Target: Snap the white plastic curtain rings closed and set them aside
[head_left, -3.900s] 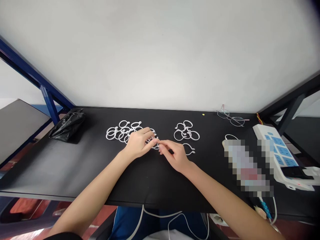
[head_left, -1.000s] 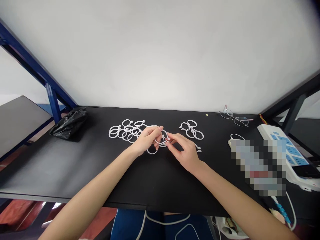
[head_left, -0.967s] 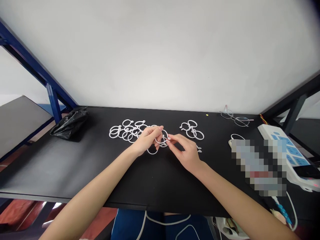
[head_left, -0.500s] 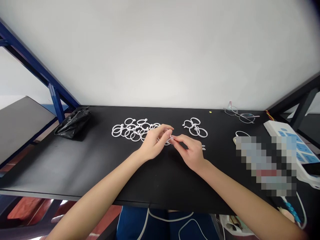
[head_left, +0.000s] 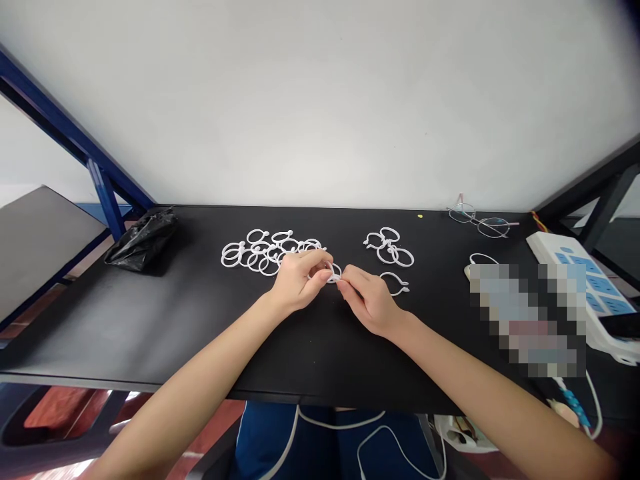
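Between my hands is a white plastic curtain ring (head_left: 336, 267), part of it hidden by my fingers. My left hand (head_left: 297, 280) pinches it from the left, thumb toward the fingers. My right hand (head_left: 369, 299) is closed on its right side with thumb and fingertips. Beyond my left hand lies a loose pile of several white curtain rings (head_left: 242, 245), overlapping one another. Past my right hand sits a smaller cluster of linked or overlapping rings (head_left: 393, 253). A single ring (head_left: 405, 289), its knobbed ends apart, lies just behind my right hand.
A crumpled black plastic bag (head_left: 143, 241) lies at the left of the black table (head_left: 200, 320). Eyeglasses (head_left: 493, 227) rest at the back right, before a power strip (head_left: 593, 277) and a blurred-out object (head_left: 530, 320). White cables (head_left: 345, 440) hang over my lap.
Both hands have shifted slightly left, still on the ring. The single ring behind my right hand, mostly covered before, now shows. The view has tilted a little.
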`<control>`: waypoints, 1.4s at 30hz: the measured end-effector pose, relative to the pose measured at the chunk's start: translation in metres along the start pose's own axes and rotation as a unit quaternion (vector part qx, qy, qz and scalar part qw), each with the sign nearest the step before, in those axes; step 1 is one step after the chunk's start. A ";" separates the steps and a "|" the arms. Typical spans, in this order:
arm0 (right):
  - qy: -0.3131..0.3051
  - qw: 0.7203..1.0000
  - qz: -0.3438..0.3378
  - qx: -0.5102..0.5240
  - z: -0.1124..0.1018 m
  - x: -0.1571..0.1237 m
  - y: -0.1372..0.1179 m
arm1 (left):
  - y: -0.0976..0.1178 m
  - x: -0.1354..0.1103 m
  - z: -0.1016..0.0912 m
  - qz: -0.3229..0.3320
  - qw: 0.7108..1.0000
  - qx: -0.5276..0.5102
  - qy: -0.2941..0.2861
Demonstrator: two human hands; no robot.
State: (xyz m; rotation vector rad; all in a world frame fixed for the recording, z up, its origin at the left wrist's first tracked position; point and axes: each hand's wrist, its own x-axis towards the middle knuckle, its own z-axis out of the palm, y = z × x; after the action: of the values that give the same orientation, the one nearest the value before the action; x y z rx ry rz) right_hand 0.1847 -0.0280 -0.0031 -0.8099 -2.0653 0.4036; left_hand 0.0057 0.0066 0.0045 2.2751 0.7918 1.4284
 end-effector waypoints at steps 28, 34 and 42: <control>-0.049 0.996 0.036 0.073 0.005 -0.008 -0.009 | 0.005 0.001 -0.004 -0.004 0.998 -0.044 -0.053; -0.050 0.995 0.039 0.074 0.005 -0.008 -0.009 | 0.006 0.002 -0.003 -0.008 0.998 -0.048 -0.050; -0.057 0.994 0.031 0.086 0.005 -0.007 -0.007 | 0.007 0.001 -0.001 -0.023 0.998 -0.046 -0.045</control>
State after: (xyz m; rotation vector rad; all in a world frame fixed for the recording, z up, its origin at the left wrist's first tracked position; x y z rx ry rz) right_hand 0.1806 -0.0382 -0.0068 -0.7629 -2.0807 0.6655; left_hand 0.0068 0.0019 0.0100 2.2186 0.7310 1.3052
